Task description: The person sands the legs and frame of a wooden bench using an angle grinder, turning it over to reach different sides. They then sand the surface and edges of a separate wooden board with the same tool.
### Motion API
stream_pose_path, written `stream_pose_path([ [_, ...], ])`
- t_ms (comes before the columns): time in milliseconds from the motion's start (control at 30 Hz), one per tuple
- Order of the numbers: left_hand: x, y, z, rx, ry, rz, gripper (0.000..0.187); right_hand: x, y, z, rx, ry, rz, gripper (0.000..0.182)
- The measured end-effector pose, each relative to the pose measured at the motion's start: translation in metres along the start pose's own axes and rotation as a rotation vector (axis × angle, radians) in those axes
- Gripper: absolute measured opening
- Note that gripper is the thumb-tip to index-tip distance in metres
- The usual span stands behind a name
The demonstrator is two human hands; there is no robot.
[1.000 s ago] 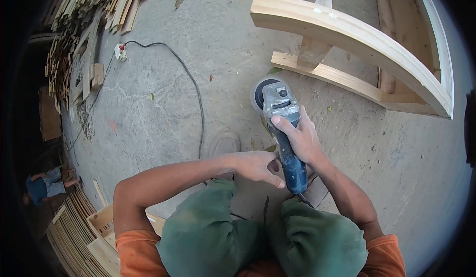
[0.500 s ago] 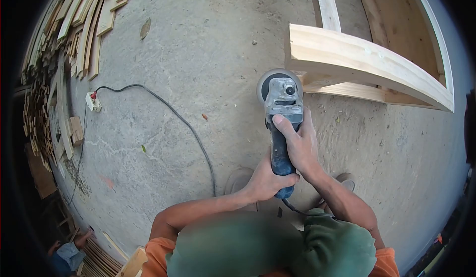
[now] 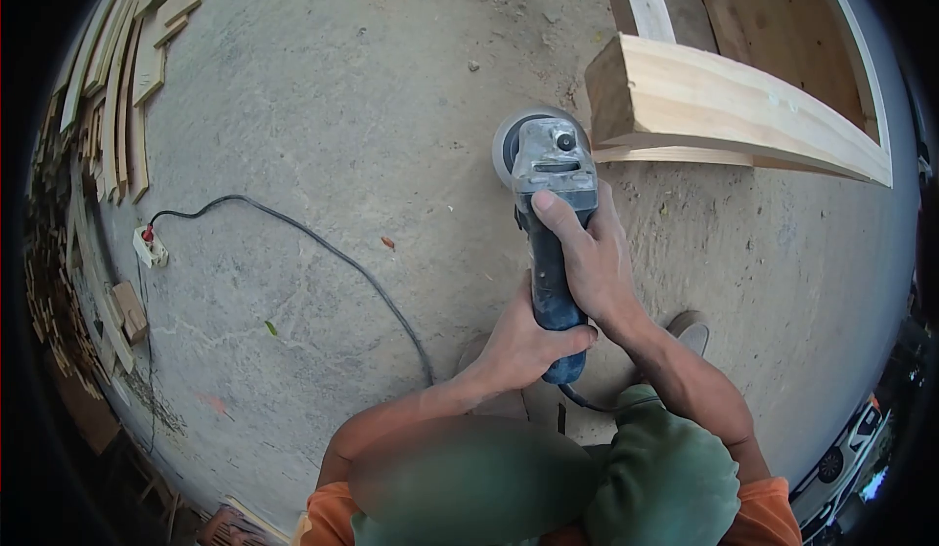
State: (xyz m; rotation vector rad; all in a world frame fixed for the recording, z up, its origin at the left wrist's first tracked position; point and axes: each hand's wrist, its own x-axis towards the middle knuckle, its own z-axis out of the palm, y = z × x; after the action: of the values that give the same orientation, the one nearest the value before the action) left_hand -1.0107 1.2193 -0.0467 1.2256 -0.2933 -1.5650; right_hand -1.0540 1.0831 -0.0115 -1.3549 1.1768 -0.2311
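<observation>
Both my hands hold an angle grinder (image 3: 556,170) with a dusty grey head and a dark blue body. My left hand (image 3: 518,346) wraps the rear end of the body, thumb across it. Farther forward, my right hand (image 3: 602,258) grips it just behind the head, thumb on top. The round disc (image 3: 506,147) shows at the front left of the head. Just right of the disc is the end of a thick pale wooden beam (image 3: 753,96), part of a wooden frame. From the grinder's rear, a black cord (image 3: 582,399) runs toward my leg.
A long cable (image 3: 328,246) crosses the concrete floor to a white socket block (image 3: 149,248) with a red plug. Stacked planks (image 3: 117,87) lie along the left, with a short wood block (image 3: 129,311) nearby. My shoe (image 3: 691,329) is at right. A car (image 3: 841,458) stands far lower right.
My view has turned, so the socket block and planks sit farther left and more of the beam's end face shows. The grinder has shifted slightly up and left in view, both hands still gripping it.
</observation>
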Motion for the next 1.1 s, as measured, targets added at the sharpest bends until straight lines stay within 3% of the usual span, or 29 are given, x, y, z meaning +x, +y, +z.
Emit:
stream_pose_path([
  [133, -0.007, 0.018, -0.006, -0.104, -0.066, -0.129, 0.072, -0.002, -0.002, 0.007, -0.018, -0.011, 0.018, 0.077],
  [267, -0.01, 0.013, 0.0, -0.039, -0.022, -0.016, 0.068, -0.005, 0.006, 0.005, 0.029, 0.032, -0.005, 0.076],
  [400, 0.0, 0.021, -0.004, 0.014, -0.022, -0.131, 0.071, 0.005, -0.005, -0.002, 0.082, -0.014, -0.037, 0.078],
  [467, -0.003, 0.025, -0.006, 0.005, -0.048, -0.202, 0.073, 0.004, -0.005, 0.003, 0.054, 0.005, 0.071, 0.081],
  [567, -0.018, 0.008, -0.001, -0.001, -0.005, -0.069, 0.076, -0.014, 0.011, 0.004, 0.041, 0.016, 0.044, 0.079],
  [733, -0.005, 0.006, 0.002, -0.001, 0.01, -0.159, 0.08, -0.003, 0.004, -0.007, 0.016, -0.023, 0.058, 0.073],
  [800, -0.003, 0.003, -0.002, 0.101, 0.018, -0.026, 0.059, -0.007, 0.004, -0.005, 0.037, -0.03, 0.043, 0.072],
  [900, -0.014, -0.011, 0.008, 0.109, 0.056, 0.077, 0.056, -0.019, 0.013, -0.002, 0.047, 0.004, -0.01, 0.074],
  [933, -0.011, -0.011, 0.008, 0.108, 0.053, 0.082, 0.056, -0.016, 0.013, -0.005, 0.044, 0.006, -0.014, 0.074],
  [1000, -0.006, -0.011, 0.005, 0.019, 0.008, -0.093, 0.072, -0.012, 0.013, -0.008, 0.014, -0.011, 0.031, 0.076],
  [1100, -0.01, -0.006, 0.001, 0.048, 0.028, -0.093, 0.074, -0.01, 0.012, -0.001, 0.023, -0.036, 0.04, 0.077],
])
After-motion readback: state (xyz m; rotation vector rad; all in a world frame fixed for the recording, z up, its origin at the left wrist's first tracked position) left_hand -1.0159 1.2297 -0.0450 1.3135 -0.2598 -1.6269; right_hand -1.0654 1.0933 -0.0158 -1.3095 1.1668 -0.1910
